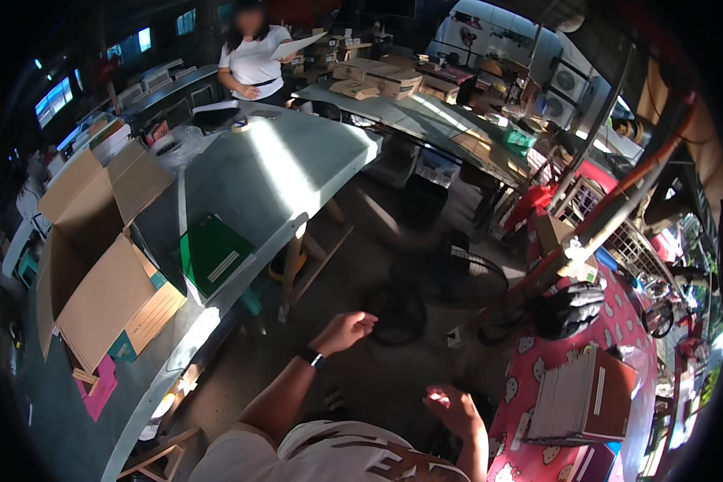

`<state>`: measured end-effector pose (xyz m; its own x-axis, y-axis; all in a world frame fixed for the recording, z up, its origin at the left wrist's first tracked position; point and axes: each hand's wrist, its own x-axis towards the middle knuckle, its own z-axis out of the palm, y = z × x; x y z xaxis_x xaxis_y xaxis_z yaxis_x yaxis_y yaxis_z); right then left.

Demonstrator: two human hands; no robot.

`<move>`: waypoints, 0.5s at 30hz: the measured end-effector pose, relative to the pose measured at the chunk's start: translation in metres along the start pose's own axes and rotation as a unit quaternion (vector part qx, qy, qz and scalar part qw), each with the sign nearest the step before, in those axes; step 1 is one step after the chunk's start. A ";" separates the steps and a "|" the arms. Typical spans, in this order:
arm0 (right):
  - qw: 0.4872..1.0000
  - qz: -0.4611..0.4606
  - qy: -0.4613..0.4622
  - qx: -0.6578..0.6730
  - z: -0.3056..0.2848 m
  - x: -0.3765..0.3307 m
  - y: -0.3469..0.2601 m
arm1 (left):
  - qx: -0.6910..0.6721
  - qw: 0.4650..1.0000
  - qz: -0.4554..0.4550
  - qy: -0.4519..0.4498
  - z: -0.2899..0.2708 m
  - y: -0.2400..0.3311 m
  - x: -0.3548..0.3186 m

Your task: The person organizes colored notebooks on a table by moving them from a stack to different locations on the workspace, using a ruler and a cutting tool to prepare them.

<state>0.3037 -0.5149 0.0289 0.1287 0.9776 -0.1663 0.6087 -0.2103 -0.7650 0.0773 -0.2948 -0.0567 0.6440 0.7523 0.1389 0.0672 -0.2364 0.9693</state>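
My left hand point(344, 330) hangs in the air above the floor with its fingers loosely curled and nothing in it; a dark watch sits on that wrist. My right hand point(455, 408) is lower and to the right, fingers apart, empty, close to the edge of a red patterned tablecloth point(538, 377). A stack of white-and-brown books point(580, 395) lies on that cloth to the right of my right hand. To the left of my left hand a green book point(213, 253) rests on the grey metal table point(241, 177).
An open cardboard box point(96, 249) stands on the grey table's left part. A black floor fan point(450, 277) sits on the floor ahead. A black helmet point(570, 309) lies on the red cloth. A person in a white shirt point(255, 60) stands at the far table end holding paper.
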 end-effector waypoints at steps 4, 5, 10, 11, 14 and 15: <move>0.972 -0.137 -0.111 0.156 0.000 0.158 -0.068 | 0.052 0.982 -0.052 0.172 -0.097 -0.014 -0.024; 0.935 -0.178 -0.160 0.262 0.001 0.200 -0.085 | 0.040 0.966 -0.051 0.250 -0.117 -0.014 -0.032; 0.897 -0.167 -0.142 0.383 0.013 0.393 -0.197 | 0.025 0.899 -0.101 0.426 -0.158 -0.046 -0.097; 0.888 -0.153 -0.159 0.403 0.017 0.438 -0.215 | -0.162 0.858 -0.052 0.484 -0.158 -0.049 -0.110; 0.870 -0.132 -0.132 0.456 0.035 0.561 -0.270 | -0.113 0.804 -0.070 0.579 -0.158 -0.055 -0.129; 0.862 -0.102 -0.114 0.483 0.045 0.590 -0.292 | -0.102 0.794 -0.073 0.595 -0.159 -0.051 -0.133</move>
<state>0.1666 0.1229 0.1267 -0.1288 0.9917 -0.0015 -0.3506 -0.0470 -0.9353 -0.1331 -0.2847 -0.0921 -0.5445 0.8388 -0.0024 -0.1275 -0.0800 0.9886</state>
